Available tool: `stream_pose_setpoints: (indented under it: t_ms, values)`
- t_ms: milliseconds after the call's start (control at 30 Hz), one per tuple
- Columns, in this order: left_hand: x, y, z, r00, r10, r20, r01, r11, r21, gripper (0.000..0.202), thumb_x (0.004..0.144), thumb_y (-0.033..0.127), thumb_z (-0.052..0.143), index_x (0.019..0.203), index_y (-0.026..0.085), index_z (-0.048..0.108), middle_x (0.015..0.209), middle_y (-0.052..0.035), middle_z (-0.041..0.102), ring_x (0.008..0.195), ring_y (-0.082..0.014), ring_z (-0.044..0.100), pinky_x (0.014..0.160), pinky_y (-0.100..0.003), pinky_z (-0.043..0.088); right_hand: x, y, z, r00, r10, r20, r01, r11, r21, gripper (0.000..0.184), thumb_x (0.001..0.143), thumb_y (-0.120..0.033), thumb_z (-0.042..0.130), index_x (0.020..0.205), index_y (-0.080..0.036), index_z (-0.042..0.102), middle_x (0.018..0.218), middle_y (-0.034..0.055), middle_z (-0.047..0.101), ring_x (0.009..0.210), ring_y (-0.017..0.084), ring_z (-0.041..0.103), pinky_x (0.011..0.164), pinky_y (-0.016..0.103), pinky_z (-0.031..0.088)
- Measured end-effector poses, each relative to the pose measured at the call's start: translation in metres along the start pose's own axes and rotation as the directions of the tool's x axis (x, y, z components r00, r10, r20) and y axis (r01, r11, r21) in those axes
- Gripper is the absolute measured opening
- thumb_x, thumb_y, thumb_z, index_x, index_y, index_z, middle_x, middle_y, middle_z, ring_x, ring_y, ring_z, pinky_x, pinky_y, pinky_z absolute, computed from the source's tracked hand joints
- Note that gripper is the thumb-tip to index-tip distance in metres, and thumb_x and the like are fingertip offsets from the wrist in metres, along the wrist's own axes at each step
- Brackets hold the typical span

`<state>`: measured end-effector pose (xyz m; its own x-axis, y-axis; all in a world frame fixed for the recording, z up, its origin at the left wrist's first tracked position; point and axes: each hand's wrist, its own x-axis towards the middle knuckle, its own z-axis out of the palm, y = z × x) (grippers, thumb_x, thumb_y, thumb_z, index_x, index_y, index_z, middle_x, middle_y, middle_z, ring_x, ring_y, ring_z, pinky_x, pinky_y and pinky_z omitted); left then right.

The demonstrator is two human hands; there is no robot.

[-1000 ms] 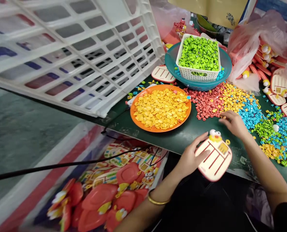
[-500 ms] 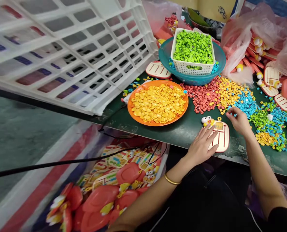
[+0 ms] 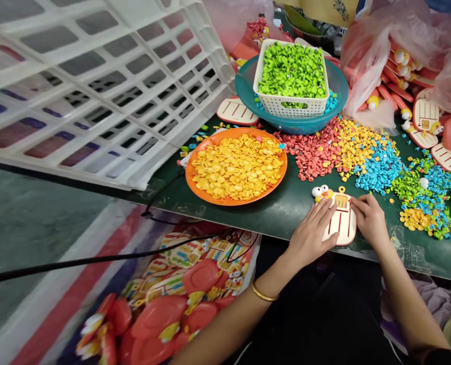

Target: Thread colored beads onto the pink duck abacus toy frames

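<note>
Now pressing duck board (image 3: 342,226) flat with open left hand (image 3: 312,234), touching it with curled right hand (image 3: 368,218), contents unseen; probably calls for precise fingertip placement.

One head-worn camera looks forward and down, close over the table's (image 3: 286,213) near edge; the right side is seemingly cropped.

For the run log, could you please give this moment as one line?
left hand: flat on toy board | right hand: touching board | board: lying on table
</note>
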<state>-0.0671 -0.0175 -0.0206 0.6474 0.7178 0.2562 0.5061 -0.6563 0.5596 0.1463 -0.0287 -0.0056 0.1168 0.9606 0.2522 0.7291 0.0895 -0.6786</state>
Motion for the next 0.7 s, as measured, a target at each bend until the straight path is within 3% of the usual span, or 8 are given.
stream_pose_setpoints:
  t_ms: [133,333,467,567,700]
  values:
    - [0.0,0.001,0.001,1.0,0.018,0.014,-0.018,1.0,-0.006,0.07,0.099,0.043,0.048,0.157,0.016,0.021,0.164,-0.015,0.026,0.154,-0.0294,0.019,0.123,-0.052,0.026,-0.013,-0.003,-0.003,0.994,-0.074,0.076,0.073,0.997,0.012,0.026,0.096,-0.03,0.049,0.1,-0.027,0.075,0.098,0.0081,0.064,0.095,0.022,0.062,0.084,0.037,0.053]
    - [0.001,0.0,0.001,0.999,0.011,0.035,-0.011,1.0,0.001,0.071,0.099,0.046,0.047,0.157,0.015,0.019,0.164,-0.0164,0.024,0.154,-0.0305,0.019,0.123,-0.052,0.027,-0.004,0.002,-0.006,1.0,0.0,-0.018,0.0,0.999,-0.032,0.025,0.095,-0.035,0.053,0.106,-0.025,0.074,0.1,0.0094,0.063,0.092,0.024,0.061,0.082,0.04,0.054]
    - [0.001,-0.001,0.003,0.999,0.015,0.029,-0.015,1.0,0.003,0.072,0.099,0.048,0.045,0.158,0.014,0.018,0.164,-0.0172,0.024,0.153,-0.0317,0.019,0.123,-0.053,0.027,-0.014,0.0,-0.009,0.993,-0.076,0.095,0.079,0.996,-0.034,0.026,0.096,-0.033,0.051,0.104,-0.03,0.076,0.097,0.0081,0.064,0.093,0.024,0.06,0.083,0.04,0.053]
    - [0.0,-0.002,0.004,0.999,0.033,0.011,-0.033,0.999,-0.009,0.074,0.1,0.048,0.045,0.158,0.014,0.015,0.164,-0.018,0.024,0.153,-0.0313,0.019,0.122,-0.052,0.028,-0.021,-0.008,0.001,0.991,-0.088,0.104,0.09,0.996,-0.018,0.029,0.097,-0.03,0.048,0.106,-0.031,0.076,0.094,0.009,0.064,0.091,0.024,0.06,0.08,0.039,0.053]
    - [0.0,-0.002,0.004,0.999,0.049,-0.001,-0.049,0.999,-0.016,0.079,0.099,0.045,0.046,0.159,0.013,0.005,0.165,-0.0186,0.018,0.154,-0.0292,0.018,0.123,-0.05,0.029,0.01,-0.017,0.02,0.987,-0.117,0.108,0.108,0.99,0.092,0.028,0.095,-0.027,0.049,0.095,-0.028,0.077,0.089,0.0083,0.066,0.087,0.023,0.062,0.078,0.037,0.052]
